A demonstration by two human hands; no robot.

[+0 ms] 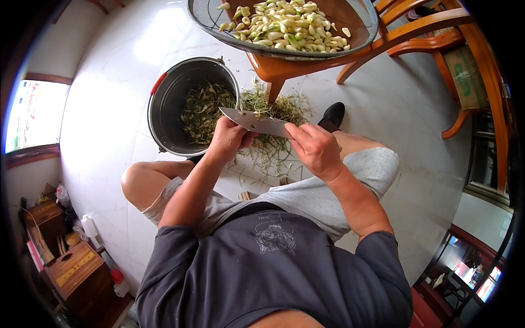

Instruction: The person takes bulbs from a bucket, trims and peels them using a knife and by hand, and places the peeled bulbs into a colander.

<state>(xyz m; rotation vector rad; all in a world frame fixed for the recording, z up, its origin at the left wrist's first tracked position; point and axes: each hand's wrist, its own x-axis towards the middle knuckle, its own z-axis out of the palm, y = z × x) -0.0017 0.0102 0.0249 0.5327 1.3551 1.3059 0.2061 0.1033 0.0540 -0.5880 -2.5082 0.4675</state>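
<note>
My right hand [315, 148] grips a broad-bladed kitchen knife [262, 123], its steel blade stretching left with the tip above my left hand. My left hand [228, 136] is closed just under the blade near its tip; the blade partly covers the fingers, and what they hold is hidden. Both hands are over a heap of green and dry plant trimmings [273, 158] on the floor. Beside them stands a dark metal bucket [158, 117] with a red handle grip, holding more withered trimmings [205, 112].
A shallow mesh basket [208, 27] of pale, peeled bulbs or cloves [290, 24] rests on a wooden chair [273, 65] ahead. More wooden chair parts [437, 44] stand at right. A wooden cabinet [76, 268] is at lower left. My knees flank the heap.
</note>
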